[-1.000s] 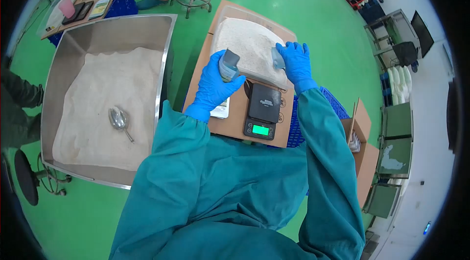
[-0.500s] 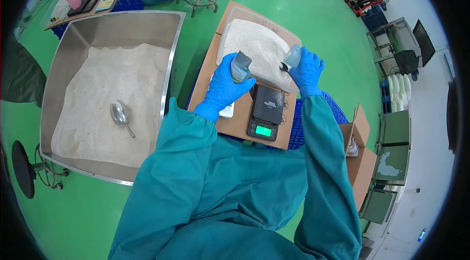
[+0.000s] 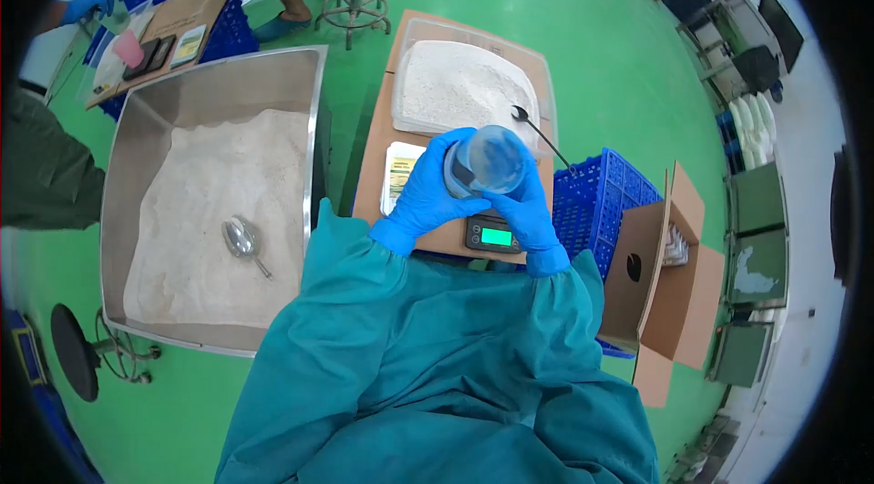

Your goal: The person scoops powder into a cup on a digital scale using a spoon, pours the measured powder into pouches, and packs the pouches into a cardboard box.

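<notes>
My two blue-gloved hands are together above the cardboard-topped stand. In my right hand (image 3: 531, 213) is a translucent plastic cup (image 3: 497, 159), tilted so that its round end faces me. My left hand (image 3: 428, 197) is wrapped round a small clear pouch (image 3: 461, 177), mostly hidden by the cup and my fingers; cup and pouch appear to touch. Beneath them is a black digital scale (image 3: 492, 235) with a lit green display, its weighing plate covered by my hands. Beyond lies a clear tub (image 3: 548, 88) of whitish powder (image 3: 460, 83), with a black spoon (image 3: 537, 129) across its near right side.
Printed yellow-and-white packets (image 3: 399, 176) lie left of my left hand. A large metal bin (image 3: 314, 133) with powder and a metal scoop (image 3: 242, 238) stands at left. A blue crate (image 3: 592, 202) and an open carton (image 3: 637, 270) are right. Another person's gloved hand (image 3: 94, 3) shows upper left.
My right hand has brought the cup leftward from the tub to the pouch in my left hand. The black spoon now rests at the tub. At upper left, a co-worker's hand and a carton have appeared.
</notes>
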`<state>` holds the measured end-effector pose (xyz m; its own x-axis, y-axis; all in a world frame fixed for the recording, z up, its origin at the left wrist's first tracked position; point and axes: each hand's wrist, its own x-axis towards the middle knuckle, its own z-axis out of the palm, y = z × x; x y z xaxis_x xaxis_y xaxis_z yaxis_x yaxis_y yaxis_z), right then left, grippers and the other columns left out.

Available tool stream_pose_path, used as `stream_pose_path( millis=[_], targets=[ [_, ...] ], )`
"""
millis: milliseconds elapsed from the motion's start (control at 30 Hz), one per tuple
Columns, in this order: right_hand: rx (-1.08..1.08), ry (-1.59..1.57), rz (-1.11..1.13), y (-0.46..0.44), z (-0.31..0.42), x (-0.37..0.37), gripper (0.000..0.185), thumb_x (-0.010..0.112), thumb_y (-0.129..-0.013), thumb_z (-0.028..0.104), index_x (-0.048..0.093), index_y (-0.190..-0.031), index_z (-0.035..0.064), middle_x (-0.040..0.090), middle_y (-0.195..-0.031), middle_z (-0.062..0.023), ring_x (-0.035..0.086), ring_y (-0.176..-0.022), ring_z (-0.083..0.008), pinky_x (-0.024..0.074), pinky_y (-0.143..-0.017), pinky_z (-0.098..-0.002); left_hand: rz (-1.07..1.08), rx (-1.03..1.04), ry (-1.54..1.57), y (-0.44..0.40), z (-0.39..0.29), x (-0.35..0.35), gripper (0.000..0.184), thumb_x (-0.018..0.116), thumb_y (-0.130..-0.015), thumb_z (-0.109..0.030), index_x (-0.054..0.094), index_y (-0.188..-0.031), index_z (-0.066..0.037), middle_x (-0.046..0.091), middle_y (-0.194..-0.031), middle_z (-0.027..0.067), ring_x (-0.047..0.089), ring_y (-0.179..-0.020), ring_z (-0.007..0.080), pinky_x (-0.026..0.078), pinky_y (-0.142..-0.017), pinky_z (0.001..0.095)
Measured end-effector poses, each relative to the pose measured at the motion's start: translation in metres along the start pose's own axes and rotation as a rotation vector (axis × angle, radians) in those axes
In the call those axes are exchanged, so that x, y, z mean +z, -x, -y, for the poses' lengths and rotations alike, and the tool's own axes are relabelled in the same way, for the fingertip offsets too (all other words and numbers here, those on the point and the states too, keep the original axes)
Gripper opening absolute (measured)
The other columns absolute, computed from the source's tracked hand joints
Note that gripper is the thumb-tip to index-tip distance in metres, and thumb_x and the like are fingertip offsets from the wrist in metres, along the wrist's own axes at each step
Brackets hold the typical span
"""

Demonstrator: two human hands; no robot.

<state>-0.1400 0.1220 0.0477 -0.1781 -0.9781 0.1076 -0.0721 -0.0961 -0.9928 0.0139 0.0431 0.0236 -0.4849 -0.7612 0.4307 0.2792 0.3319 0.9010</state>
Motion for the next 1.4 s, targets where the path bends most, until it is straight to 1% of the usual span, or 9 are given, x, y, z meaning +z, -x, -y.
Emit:
stream_pose_path(
  millis=[433,500,567,667,700,767,1033,1200,1400],
  targets=[
    [0.481,-0.912,-0.098,0.011,-0.115,-0.065,0.037,0.055,-0.091,0.022,0.049,-0.124,0.0056,0.055,-0.121,-0.0136,0.056,-0.108,-0.028,0.0467,-0.091,-0.0386,-0.302,-0.154,-0.036,-0.01,0.019,-0.008,0.085,0.083,-0.062,-0.014,0.034,-0.13,-0.006,0.05,-0.121,0.0127,0.051,-0.112,0.0222,0.046,-0.092,0.0352],
    [0.196,-0.714,-0.391,0.007,-0.146,-0.112,0.036,0.054,-0.091,0.02,0.048,-0.123,0.0043,0.057,-0.114,-0.0124,0.057,-0.102,-0.0248,0.0475,-0.088,-0.037,-0.215,-0.184,-0.075,-0.01,0.019,-0.008,0.084,0.083,-0.062,-0.009,0.032,-0.129,-0.005,0.046,-0.123,0.0123,0.049,-0.114,0.0224,0.043,-0.096,0.035],
    [-0.105,-0.339,-1.205,0.004,-0.165,-0.168,0.027,0.055,-0.085,0.011,0.055,-0.111,0.0032,0.058,-0.097,-0.0078,0.056,-0.087,-0.0159,0.048,-0.083,-0.03,-0.214,-0.197,-0.075,-0.011,0.019,-0.007,0.085,0.083,-0.062,-0.009,0.032,-0.13,-0.005,0.046,-0.123,0.0123,0.048,-0.114,0.0224,0.043,-0.096,0.0349],
    [0.027,-0.203,-0.844,0.004,-0.089,-0.104,0.025,0.055,-0.084,0.007,0.056,-0.109,0.0025,0.059,-0.1,-0.0099,0.058,-0.088,-0.0179,0.0486,-0.083,-0.0313,-0.211,-0.196,-0.089,-0.018,0.021,-0.004,0.086,0.083,-0.061,-0.012,0.033,-0.131,-0.005,0.048,-0.123,0.0126,0.05,-0.113,0.0223,0.044,-0.095,0.0346],
    [0.11,-0.446,-0.394,-0.001,-0.114,-0.11,0.03,0.054,-0.085,0.006,0.053,-0.114,0.0002,0.057,-0.111,-0.0136,0.059,-0.097,-0.0214,0.0478,-0.087,-0.0323,-0.212,-0.193,-0.12,-0.017,0.022,-0.003,0.087,0.084,-0.061,-0.015,0.033,-0.131,-0.006,0.05,-0.122,0.013,0.052,-0.112,0.0221,0.046,-0.093,0.0345],
    [0.307,-0.728,-0.285,-0.004,-0.112,-0.07,0.034,0.054,-0.085,0.006,0.051,-0.118,-0.0012,0.055,-0.119,-0.0161,0.057,-0.107,-0.0249,0.0466,-0.091,-0.034,-0.213,-0.183,-0.119,-0.013,0.024,-0.001,0.087,0.084,-0.061,-0.015,0.034,-0.131,-0.006,0.05,-0.122,0.0131,0.052,-0.112,0.0221,0.046,-0.093,0.0345],
    [0.256,-0.729,-0.091,-0.032,-0.127,-0.083,0.029,0.051,-0.083,0.003,0.057,-0.11,-0.0032,0.062,-0.105,-0.0149,0.06,-0.095,-0.0236,0.0484,-0.086,-0.0331,-0.2,-0.176,-0.147,-0.012,0.026,-0.001,0.085,0.083,-0.061,-0.015,0.034,-0.13,-0.005,0.05,-0.122,0.0133,0.053,-0.111,0.0225,0.046,-0.093,0.0347],
    [-0.053,-0.521,-1.039,-0.018,-0.18,-0.171,0.021,0.05,-0.079,0.004,0.06,-0.098,0.0019,0.061,-0.089,-0.0043,0.057,-0.08,-0.0143,0.0459,-0.077,-0.0263,-0.207,-0.188,-0.13,-0.015,0.021,-0.005,0.085,0.083,-0.062,-0.01,0.032,-0.13,-0.005,0.046,-0.125,0.0126,0.049,-0.114,0.022,0.043,-0.096,0.0346],
    [0.365,-0.81,-0.237,-0.005,-0.095,-0.064,0.022,0.055,-0.085,0.013,0.059,-0.104,0.0027,0.063,-0.099,-0.0101,0.06,-0.094,-0.0227,0.047,-0.086,-0.0345,-0.19,-0.161,-0.116,-0.012,0.026,0.001,0.083,0.083,-0.062,-0.014,0.035,-0.129,-0.005,0.051,-0.122,0.0131,0.053,-0.11,0.022,0.047,-0.092,0.0342]
  ],
)
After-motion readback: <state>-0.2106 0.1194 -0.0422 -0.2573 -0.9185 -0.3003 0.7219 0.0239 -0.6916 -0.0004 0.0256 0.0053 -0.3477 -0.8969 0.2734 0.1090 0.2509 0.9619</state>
